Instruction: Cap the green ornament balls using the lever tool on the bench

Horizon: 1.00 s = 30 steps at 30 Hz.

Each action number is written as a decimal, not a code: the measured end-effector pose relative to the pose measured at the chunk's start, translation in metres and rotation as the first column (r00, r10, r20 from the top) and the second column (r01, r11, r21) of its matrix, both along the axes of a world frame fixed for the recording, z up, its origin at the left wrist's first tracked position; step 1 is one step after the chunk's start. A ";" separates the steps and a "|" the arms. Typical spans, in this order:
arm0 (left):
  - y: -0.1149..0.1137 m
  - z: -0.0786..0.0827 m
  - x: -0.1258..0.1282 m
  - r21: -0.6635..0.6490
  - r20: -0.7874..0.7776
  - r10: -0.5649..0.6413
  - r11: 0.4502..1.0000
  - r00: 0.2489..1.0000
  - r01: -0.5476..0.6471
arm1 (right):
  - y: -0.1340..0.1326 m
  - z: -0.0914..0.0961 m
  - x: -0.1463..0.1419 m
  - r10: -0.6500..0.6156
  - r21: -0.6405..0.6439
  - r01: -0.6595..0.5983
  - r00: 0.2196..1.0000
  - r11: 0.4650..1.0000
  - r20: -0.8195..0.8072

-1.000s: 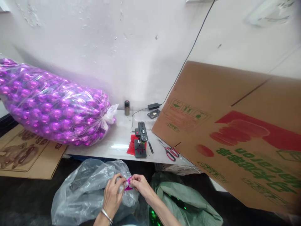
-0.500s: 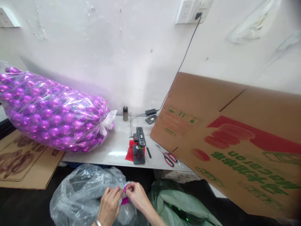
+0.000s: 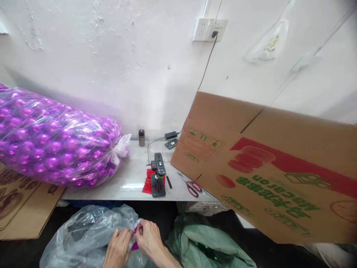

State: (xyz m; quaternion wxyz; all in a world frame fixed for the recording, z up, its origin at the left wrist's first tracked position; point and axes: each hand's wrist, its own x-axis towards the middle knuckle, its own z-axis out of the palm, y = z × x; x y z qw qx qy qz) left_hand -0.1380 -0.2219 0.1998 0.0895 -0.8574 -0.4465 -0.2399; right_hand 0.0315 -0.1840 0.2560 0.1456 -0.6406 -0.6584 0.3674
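Observation:
Low in front of me, both hands work at the edge of a large clear plastic bag (image 3: 80, 236). My left hand (image 3: 118, 246) is closed on the gathered plastic, palm down. Close beside it, my right hand (image 3: 150, 238) pinches a shiny magenta strip (image 3: 135, 245), which shows between the hands. Part of the strip is hidden by my fingers, so whether it goes round the bag cannot be told. The bag's contents are not visible.
A knotted clear bag of shiny purple balls (image 3: 55, 145) lies on the white table (image 3: 125, 178). Beyond my hands are a black device on a stand (image 3: 158, 175), red-handled scissors (image 3: 192, 188), a small jar (image 3: 141, 138) and a big cardboard box (image 3: 251, 156). A green sack (image 3: 206, 238) sits at right.
The view has shifted, so most things sit further left in the picture. Both hands stay together at the bag with the magenta strip between them; less of the strip shows now.

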 end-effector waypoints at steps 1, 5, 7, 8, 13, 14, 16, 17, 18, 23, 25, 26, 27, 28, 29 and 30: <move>0.000 0.004 -0.003 0.028 0.014 -0.015 1.000 1.000 0.014 | 0.001 -0.001 0.004 -0.009 0.015 0.009 1.000 1.000 0.011; 0.005 0.036 -0.007 0.049 0.121 -0.015 0.999 0.993 0.009 | 0.001 0.005 0.017 -0.004 0.067 0.007 0.999 0.998 -0.048; 0.010 0.052 -0.005 0.015 0.160 0.007 1.000 0.987 -0.010 | -0.001 0.013 0.017 0.031 0.119 -0.016 0.991 0.993 -0.128; 0.012 0.057 -0.002 0.007 0.169 0.008 1.000 0.986 -0.009 | -0.002 0.017 0.016 0.062 0.170 -0.035 0.986 0.985 -0.154; 0.017 0.060 0.008 0.007 0.188 -0.003 1.000 0.982 0.002 | -0.006 0.019 0.005 0.199 0.409 -0.150 0.977 0.900 -0.078; 0.017 0.058 0.009 0.003 0.185 0.005 1.000 0.983 -0.006 | -0.006 0.017 0.005 0.203 0.419 -0.158 0.977 0.894 -0.064; 0.016 0.055 0.010 -0.008 0.182 0.024 1.000 0.983 -0.023 | -0.008 0.014 0.006 0.207 0.441 -0.166 0.977 0.882 -0.046; 0.015 0.054 0.010 -0.012 0.184 0.028 1.000 0.983 -0.026 | -0.009 0.012 0.006 0.206 0.457 -0.169 0.978 0.873 -0.031; 0.015 0.053 0.011 -0.017 0.189 0.030 0.999 0.982 -0.027 | -0.010 0.010 0.006 0.201 0.472 -0.171 0.980 0.865 -0.013; 0.015 0.053 0.014 -0.068 0.202 0.044 0.997 0.978 -0.031 | -0.014 -0.001 0.004 0.158 0.548 -0.168 0.985 0.819 0.065; 0.016 0.053 0.015 -0.089 0.205 0.053 0.995 0.977 -0.035 | -0.014 -0.006 0.004 0.139 0.593 -0.160 0.987 0.789 0.081; 0.016 0.053 0.016 -0.099 0.208 0.057 0.994 0.976 -0.037 | -0.014 -0.007 0.005 0.139 0.616 -0.163 0.986 0.771 0.087; 0.017 0.053 0.016 -0.107 0.212 0.062 0.993 0.975 -0.040 | -0.015 -0.008 0.006 0.147 0.636 -0.173 0.985 0.752 0.094; 0.018 0.054 0.017 -0.115 0.217 0.068 0.992 0.974 -0.044 | -0.015 -0.008 0.007 0.162 0.652 -0.188 0.982 0.734 0.101; 0.018 0.054 0.018 -0.122 0.221 0.073 0.991 0.972 -0.047 | -0.016 -0.008 0.009 0.180 0.662 -0.206 0.978 0.721 0.109; 0.019 0.054 0.020 -0.129 0.226 0.078 0.990 0.971 -0.050 | -0.016 -0.008 0.011 0.196 0.666 -0.223 0.974 0.712 0.116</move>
